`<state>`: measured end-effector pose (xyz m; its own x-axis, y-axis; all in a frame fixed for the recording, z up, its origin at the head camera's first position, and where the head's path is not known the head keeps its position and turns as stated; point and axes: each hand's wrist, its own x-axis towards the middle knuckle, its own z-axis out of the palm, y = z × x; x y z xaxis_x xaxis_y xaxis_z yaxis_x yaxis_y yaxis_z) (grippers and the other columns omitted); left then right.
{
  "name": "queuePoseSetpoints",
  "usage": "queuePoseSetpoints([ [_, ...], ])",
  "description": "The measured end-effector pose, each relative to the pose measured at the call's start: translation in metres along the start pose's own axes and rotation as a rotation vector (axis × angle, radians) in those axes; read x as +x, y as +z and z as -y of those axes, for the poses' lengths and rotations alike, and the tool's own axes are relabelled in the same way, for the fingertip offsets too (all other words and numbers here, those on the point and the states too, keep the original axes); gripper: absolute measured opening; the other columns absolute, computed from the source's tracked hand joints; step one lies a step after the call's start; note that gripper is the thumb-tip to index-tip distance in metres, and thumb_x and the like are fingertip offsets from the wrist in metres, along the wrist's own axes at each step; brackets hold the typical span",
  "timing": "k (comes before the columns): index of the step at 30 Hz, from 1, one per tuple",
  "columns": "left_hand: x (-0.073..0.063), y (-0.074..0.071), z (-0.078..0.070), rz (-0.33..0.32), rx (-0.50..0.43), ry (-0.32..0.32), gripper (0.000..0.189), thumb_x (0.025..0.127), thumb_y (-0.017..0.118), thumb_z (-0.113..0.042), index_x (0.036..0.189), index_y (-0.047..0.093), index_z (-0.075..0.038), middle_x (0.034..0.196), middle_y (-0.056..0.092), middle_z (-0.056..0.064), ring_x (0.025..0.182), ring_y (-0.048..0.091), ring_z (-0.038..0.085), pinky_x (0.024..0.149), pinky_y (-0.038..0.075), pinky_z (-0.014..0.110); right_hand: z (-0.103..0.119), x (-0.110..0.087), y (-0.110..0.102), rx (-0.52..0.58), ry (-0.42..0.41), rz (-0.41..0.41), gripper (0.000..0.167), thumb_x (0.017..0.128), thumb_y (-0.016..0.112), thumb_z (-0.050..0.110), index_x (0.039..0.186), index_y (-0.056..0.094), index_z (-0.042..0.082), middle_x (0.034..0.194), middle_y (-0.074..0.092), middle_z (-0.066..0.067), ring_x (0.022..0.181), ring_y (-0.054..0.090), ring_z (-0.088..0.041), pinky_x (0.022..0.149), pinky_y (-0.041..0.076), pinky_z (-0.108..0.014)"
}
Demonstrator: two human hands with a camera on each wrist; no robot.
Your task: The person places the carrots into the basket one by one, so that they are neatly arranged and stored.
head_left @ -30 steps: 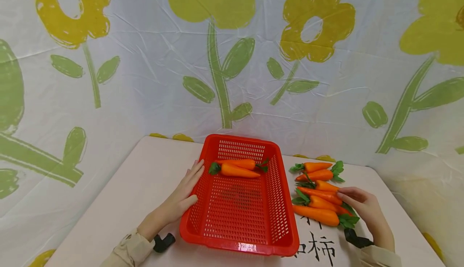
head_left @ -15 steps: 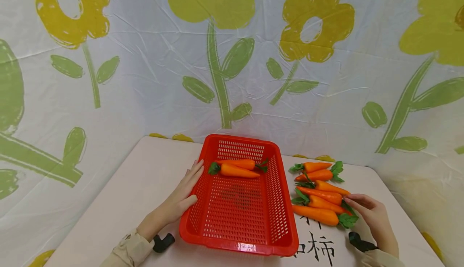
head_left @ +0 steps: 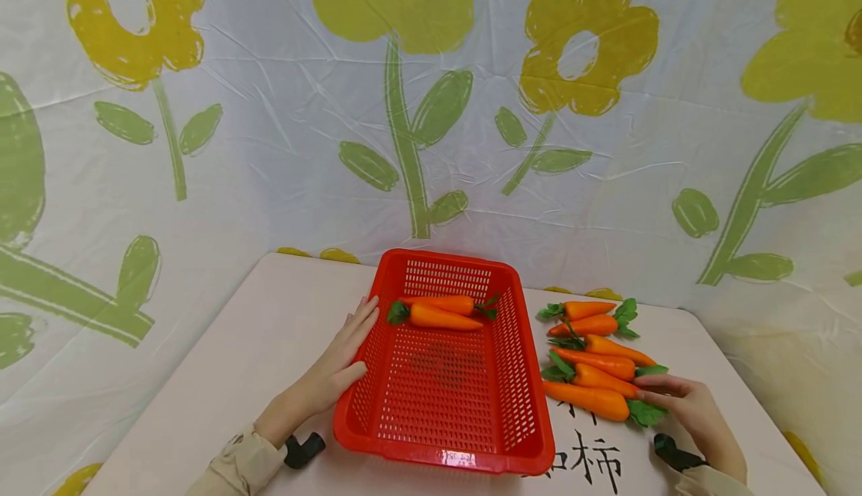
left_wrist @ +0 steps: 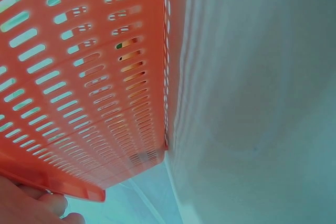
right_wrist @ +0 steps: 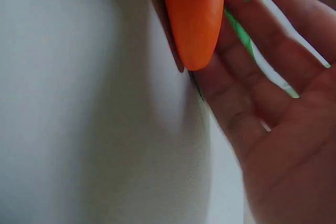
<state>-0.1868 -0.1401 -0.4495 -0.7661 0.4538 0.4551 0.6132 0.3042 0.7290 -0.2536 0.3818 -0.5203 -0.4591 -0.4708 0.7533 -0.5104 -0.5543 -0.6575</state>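
The red plastic basket (head_left: 438, 421) stands on the table, with two orange carrots (head_left: 444, 317) lying side by side near its far end. My left hand (head_left: 337, 365) rests along the basket's left rim, fingers extended and thumb at the edge. In the left wrist view, fingertips (left_wrist: 52, 203) show beside the rim. My right hand (head_left: 687, 402) reaches from the right to the carrot pile, its fingertips right at the pointed tip of one carrot (head_left: 602, 381). In the right wrist view, that hand's relaxed fingers lie behind an orange carrot tip (right_wrist: 194, 35).
Several more carrots (head_left: 599, 309) with green leaves lie in a column right of the basket. Black written characters (head_left: 595, 462) mark the pale table (head_left: 269, 309) below them. A flower-print cloth (head_left: 283, 144) hangs behind and at both sides.
My right hand has slid right and toward me along the carrot tips, leaving the upper carrots and coming to a lower one. The left hand and basket stay put.
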Motion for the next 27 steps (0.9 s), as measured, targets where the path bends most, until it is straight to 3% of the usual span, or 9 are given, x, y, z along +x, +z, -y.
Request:
queuePoseSetpoints([
  [1,0.000,0.000,0.000,0.001,0.000,0.000,0.081,0.081,0.041,0.004,0.158,0.018,-0.004,0.165,0.008,0.014,0.151,-0.003,0.036,0.120,-0.006,0.041,-0.024,0.003,-0.008,0.113,-0.114,0.159,0.052,0.108,0.006,0.012,0.149,0.027,-0.011,0.145,0.046,-0.021,0.134,0.048,-0.027,0.106,0.041,-0.032],
  [4,0.000,0.000,0.001,0.003,0.003,0.002,0.081,0.082,0.041,0.003,0.158,0.017,-0.005,0.166,0.008,0.013,0.151,-0.003,0.035,0.120,-0.006,0.040,-0.039,0.007,-0.031,-0.162,-0.353,0.171,0.041,0.105,0.023,-0.002,0.139,0.039,-0.018,0.137,0.055,-0.016,0.129,0.052,-0.019,0.104,0.039,-0.020],
  [5,0.000,0.000,0.002,0.004,0.003,0.002,0.081,0.082,0.041,0.003,0.158,0.017,-0.005,0.165,0.008,0.014,0.151,-0.004,0.034,0.120,-0.006,0.041,-0.041,0.009,-0.030,-0.172,-0.381,0.157,0.041,0.105,0.024,-0.002,0.139,0.039,-0.018,0.137,0.056,-0.016,0.129,0.052,-0.019,0.104,0.039,-0.020],
  [12,0.000,0.000,0.002,0.008,0.004,-0.001,0.081,0.082,0.041,0.002,0.159,0.017,-0.006,0.165,0.008,0.015,0.151,-0.004,0.035,0.119,-0.004,0.048,-0.014,0.007,0.019,0.390,0.011,0.129,0.058,0.105,-0.004,0.016,0.155,0.018,-0.006,0.149,0.040,-0.028,0.131,0.049,-0.036,0.101,0.046,-0.040],
  [15,0.000,0.000,0.002,0.009,-0.003,-0.007,0.081,0.082,0.042,0.001,0.159,0.017,-0.006,0.165,0.008,0.015,0.151,-0.003,0.035,0.119,-0.005,0.046,-0.015,0.003,0.020,0.447,0.059,0.119,0.062,0.104,-0.009,0.022,0.156,0.014,-0.003,0.150,0.038,-0.028,0.132,0.048,-0.038,0.102,0.045,-0.042],
  [18,0.000,0.000,0.001,0.008,-0.010,-0.015,0.081,0.082,0.042,0.002,0.159,0.018,-0.006,0.165,0.008,0.015,0.151,-0.004,0.033,0.119,-0.005,0.044,-0.027,-0.007,0.001,0.422,0.039,0.135,0.058,0.107,0.000,0.023,0.156,0.012,-0.005,0.149,0.040,-0.027,0.130,0.051,-0.035,0.100,0.047,-0.039],
  [24,0.000,0.000,0.001,0.007,-0.010,-0.016,0.081,0.081,0.042,0.002,0.158,0.018,-0.006,0.165,0.009,0.015,0.151,-0.004,0.033,0.119,-0.006,0.040,-0.073,-0.025,-0.072,-0.147,-0.423,0.164,0.043,0.106,0.024,0.007,0.140,0.044,-0.011,0.129,0.059,-0.019,0.121,0.057,-0.018,0.099,0.043,-0.019],
  [25,0.000,0.000,0.001,0.007,-0.008,-0.014,0.081,0.081,0.042,0.002,0.158,0.018,-0.006,0.165,0.009,0.015,0.151,-0.004,0.034,0.119,-0.006,0.040,-0.075,-0.026,-0.075,-0.145,-0.435,0.176,0.043,0.107,0.024,0.007,0.140,0.045,-0.011,0.128,0.060,-0.016,0.122,0.056,-0.020,0.099,0.042,-0.018],
  [27,0.001,0.000,0.001,0.008,-0.006,-0.009,0.081,0.081,0.041,0.001,0.159,0.017,-0.006,0.165,0.008,0.015,0.151,-0.004,0.035,0.119,-0.005,0.044,-0.066,-0.025,-0.059,0.033,-0.321,0.193,0.046,0.107,0.024,0.010,0.146,0.035,-0.011,0.134,0.057,-0.019,0.125,0.055,-0.024,0.101,0.044,-0.022],
])
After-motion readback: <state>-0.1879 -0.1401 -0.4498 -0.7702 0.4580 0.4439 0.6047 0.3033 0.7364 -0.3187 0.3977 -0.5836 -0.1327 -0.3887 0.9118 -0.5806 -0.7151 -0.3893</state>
